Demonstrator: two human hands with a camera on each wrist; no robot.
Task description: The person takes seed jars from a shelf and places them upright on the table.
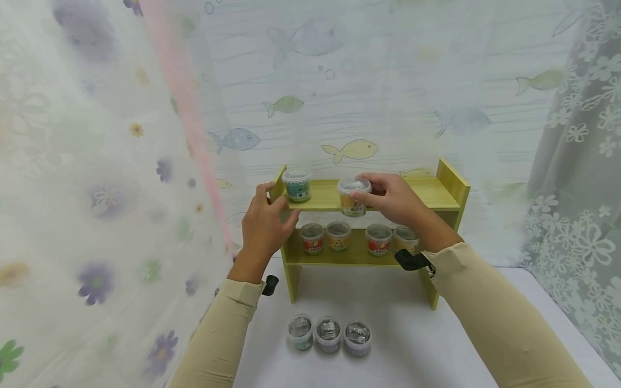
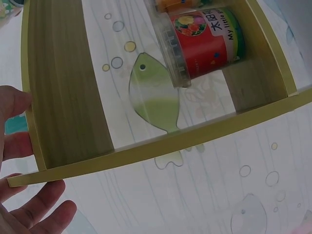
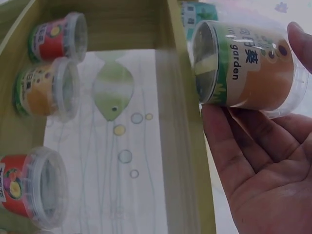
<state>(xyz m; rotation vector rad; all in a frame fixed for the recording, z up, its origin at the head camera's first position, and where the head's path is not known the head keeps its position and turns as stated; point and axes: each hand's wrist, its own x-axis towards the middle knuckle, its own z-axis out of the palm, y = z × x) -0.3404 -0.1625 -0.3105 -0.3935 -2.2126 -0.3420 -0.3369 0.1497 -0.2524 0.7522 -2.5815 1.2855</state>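
The step in hand looks like setting an orange-labelled cup [image 1: 353, 203] on the upper board [image 1: 427, 194] of a small wooden shelf [image 1: 455, 180]; the cup is at that board's front edge, a little left of its middle, and whether its base touches the wood cannot be told; the right hand [image 1: 394, 198] grips it, thumb on one side and fingers on the other; the left hand [image 1: 264, 229] curls round the shelf's upper left corner, fingers on both sides of the side panel, though how firmly it holds does not show. The next move would seem to call for bringing the cup back past the front edge, keeping it level, and letting go once the base sits flat, well apart from the teal-labelled cup [image 1: 297, 189] by the left end.

The held cup is clear plastic with a see-through lid, nearly upright; its orange label bears dark flowers, Chinese characters and the word "garden", with a green band near the dark base. Four lidded cups [image 1: 378, 242] with red or orange labels stand on the lower board [image 1: 359, 260]; three more cups [image 1: 328, 335] form a row on the surface [image 1: 407, 345], in front of the shelf.
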